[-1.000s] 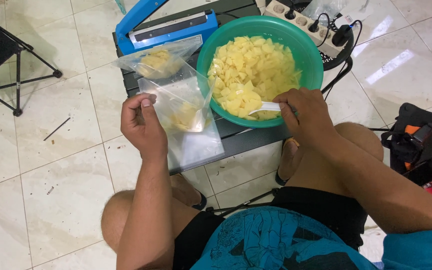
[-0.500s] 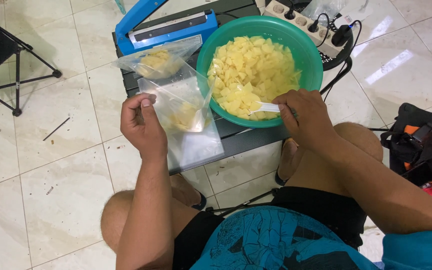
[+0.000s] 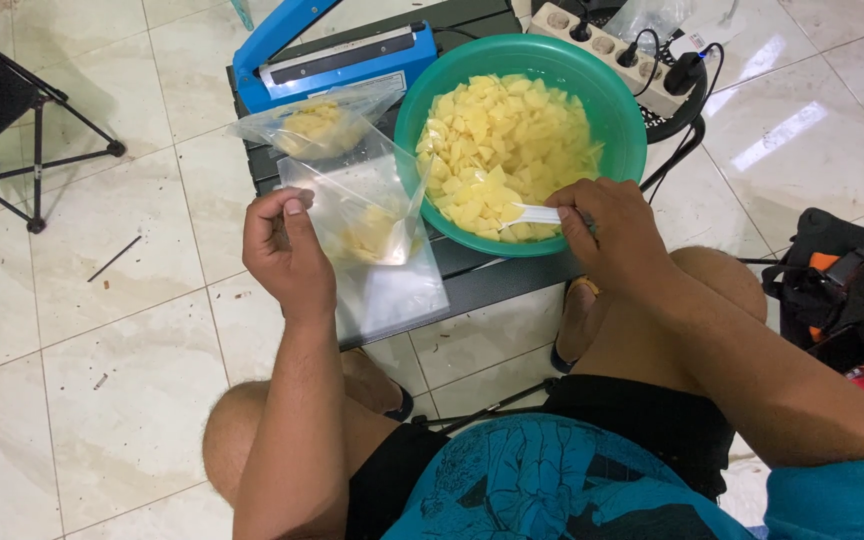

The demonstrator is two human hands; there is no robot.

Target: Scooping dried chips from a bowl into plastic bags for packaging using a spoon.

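Potato chunks [image 3: 502, 140] still heap the green bowl [image 3: 620, 120] at 12 o'clock on the desk [image 3: 482, 280]. One filled bag [image 3: 317, 128] sits at 11. Left hand [image 3: 287, 255] pinches the open bag [image 3: 372, 230], barely filled. Right hand [image 3: 612, 235] has its grip closed on a white spoon [image 3: 532, 213].

Bright, even daylight fills the scene. The glossy floor tiles [image 3: 132, 330] throw back pale window glare at the upper right, and soft shadows fall under the folding stand [image 3: 22, 120] at the left. The clear plastic bag [image 3: 367, 215] glints. Focus is sharp throughout, with slight wide-angle stretching toward the edges.
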